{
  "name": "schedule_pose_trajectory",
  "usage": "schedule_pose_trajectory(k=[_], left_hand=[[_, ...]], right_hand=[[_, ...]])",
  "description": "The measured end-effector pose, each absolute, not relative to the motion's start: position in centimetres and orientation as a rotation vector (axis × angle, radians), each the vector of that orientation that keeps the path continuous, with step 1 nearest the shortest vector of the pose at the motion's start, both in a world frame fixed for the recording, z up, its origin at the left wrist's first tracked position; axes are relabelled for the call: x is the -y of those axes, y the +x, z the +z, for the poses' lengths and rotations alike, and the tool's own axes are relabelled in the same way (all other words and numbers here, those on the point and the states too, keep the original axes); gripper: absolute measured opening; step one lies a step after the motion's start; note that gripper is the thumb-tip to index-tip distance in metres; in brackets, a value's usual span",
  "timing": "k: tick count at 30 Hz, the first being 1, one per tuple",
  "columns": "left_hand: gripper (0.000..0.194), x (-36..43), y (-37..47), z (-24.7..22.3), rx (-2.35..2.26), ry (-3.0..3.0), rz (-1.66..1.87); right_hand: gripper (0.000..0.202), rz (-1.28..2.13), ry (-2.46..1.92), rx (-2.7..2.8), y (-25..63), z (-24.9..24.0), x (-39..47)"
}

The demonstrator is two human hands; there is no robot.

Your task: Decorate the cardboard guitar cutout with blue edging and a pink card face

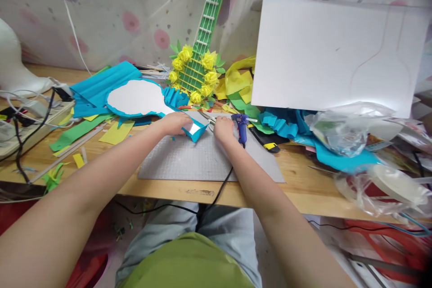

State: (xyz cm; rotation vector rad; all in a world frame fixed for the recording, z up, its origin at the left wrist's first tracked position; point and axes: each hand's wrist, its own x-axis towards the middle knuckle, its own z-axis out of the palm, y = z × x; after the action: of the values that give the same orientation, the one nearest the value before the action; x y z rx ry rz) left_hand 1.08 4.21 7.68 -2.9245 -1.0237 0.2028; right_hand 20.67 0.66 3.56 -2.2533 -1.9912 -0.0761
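Note:
A white guitar-shaped board (pixel 135 97), its rim wrapped in blue crepe paper, lies with its round body to the left and its neck toward the middle. My left hand (pixel 177 123) is closed over the neck, and the blue-edged neck end sticks out past my fingers. Beside that end, my right hand (pixel 224 129) grips a pair of scissors (pixel 211 120), whose blades point up and left; whether they touch the paper I cannot tell. Just right of this hand stands a blue glue gun (pixel 241 127). Under both hands is a grey cutting mat (pixel 178 162).
A green paper guitar with yellow flowers (pixel 205 36) leans against the back wall. Crepe paper scraps (pixel 118 131) litter the left. At right stand a large white board (pixel 303 54) with a pencilled outline, and plastic-wrapped rolls (pixel 388 189). A power strip (pixel 37 128) with cables sits far left.

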Motion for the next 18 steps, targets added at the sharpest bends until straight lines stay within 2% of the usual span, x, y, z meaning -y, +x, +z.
schedule_pose_trajectory(k=[5, 12, 18], left_hand=[[0.032, -4.1, 1.4, 9.5, 1.044, -2.839, 0.122], [0.038, -4.3, 1.9, 12.6, 1.443, -2.709, -0.003], [0.037, -4.1, 2.5, 15.0, 1.964, -2.723, 0.048]], right_hand=[[0.032, 0.128, -2.201, 1.864, 21.3, 3.7, 0.2], [0.03, 0.633, -1.924, 1.51, 22.1, 2.5, 1.8], [0.039, 0.383, -1.802, 1.479, 21.2, 1.7, 3.1]])
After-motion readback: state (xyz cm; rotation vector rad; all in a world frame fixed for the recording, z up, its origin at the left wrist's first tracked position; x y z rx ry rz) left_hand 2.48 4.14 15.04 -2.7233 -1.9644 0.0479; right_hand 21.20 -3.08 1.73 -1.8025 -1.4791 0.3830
